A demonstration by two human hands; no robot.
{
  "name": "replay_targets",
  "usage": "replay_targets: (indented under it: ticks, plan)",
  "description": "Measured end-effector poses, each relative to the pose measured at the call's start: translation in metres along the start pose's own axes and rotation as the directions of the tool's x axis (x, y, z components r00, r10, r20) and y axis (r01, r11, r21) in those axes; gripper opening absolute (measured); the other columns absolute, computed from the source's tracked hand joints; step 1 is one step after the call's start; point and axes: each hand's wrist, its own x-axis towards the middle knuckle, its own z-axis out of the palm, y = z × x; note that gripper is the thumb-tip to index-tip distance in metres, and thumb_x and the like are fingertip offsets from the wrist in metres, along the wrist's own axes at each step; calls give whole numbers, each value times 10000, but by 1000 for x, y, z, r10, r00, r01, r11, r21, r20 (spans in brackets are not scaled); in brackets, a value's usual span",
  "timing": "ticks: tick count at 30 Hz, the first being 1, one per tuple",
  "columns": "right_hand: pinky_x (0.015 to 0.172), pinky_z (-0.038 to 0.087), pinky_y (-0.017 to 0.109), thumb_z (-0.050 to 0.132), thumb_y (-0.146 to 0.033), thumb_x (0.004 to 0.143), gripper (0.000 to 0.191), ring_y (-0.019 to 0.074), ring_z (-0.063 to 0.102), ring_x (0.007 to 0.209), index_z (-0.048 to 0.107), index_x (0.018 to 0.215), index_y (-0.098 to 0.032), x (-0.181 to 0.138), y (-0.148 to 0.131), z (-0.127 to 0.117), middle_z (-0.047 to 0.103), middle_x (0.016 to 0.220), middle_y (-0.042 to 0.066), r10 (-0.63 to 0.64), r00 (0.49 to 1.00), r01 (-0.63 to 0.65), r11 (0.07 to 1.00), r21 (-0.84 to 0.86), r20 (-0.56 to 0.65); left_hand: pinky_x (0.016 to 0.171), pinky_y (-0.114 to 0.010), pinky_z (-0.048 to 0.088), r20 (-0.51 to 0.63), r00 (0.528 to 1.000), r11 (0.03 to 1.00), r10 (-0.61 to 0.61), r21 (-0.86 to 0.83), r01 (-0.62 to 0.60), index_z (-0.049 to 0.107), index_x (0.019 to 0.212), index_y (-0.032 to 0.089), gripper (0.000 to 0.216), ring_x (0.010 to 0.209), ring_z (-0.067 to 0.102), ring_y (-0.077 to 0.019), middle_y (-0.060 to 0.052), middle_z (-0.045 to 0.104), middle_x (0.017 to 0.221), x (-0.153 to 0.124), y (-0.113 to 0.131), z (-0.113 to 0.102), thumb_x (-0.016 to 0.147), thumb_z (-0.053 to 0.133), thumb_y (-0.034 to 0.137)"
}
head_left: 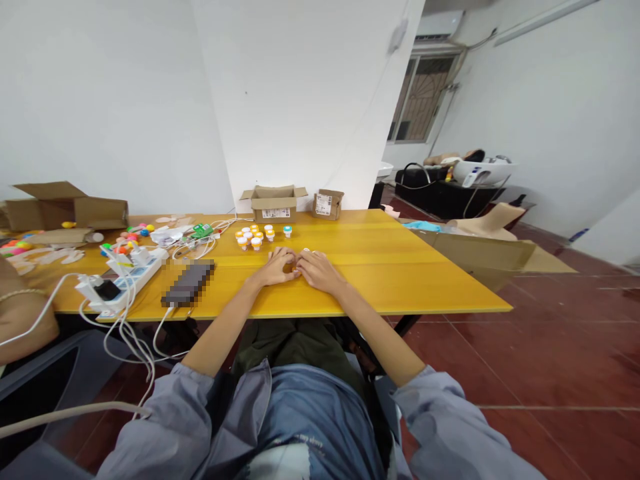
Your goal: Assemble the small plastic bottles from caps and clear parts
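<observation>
My left hand (276, 268) rests near the front part of the yellow table (395, 280), its fingers curled inward. Close against it is my right hand (319, 271), also closed, with the fingertips of both hands almost meeting. A small bit of white shows at the right hand's fingers, but what the hands hold is hidden. Beyond them stands a group of several small white containers with orange rims (251, 236). One similar container with a teal top (287, 231) stands just right of that group.
A black phone-like slab (189, 283) lies left of my hands, beside a white power strip (131, 279) with trailing cables. An open cardboard box (273, 204) and a smaller box (328, 204) stand at the wall. Another person's arm (23, 307) is at far left.
</observation>
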Motion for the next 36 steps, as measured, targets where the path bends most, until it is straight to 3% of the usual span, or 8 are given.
replay_targets:
  ticks: [36]
  plan:
    - [845, 440, 363, 488, -214, 987, 173, 220, 570, 945, 657, 950, -204, 2, -3, -7, 630, 1015, 101, 44, 998, -44, 999, -1, 55, 1060, -530, 348, 18, 999, 999, -26, -18, 27, 638, 949, 263, 238, 1178, 440, -292, -52, 551, 1187, -1, 7, -4, 841, 631, 475]
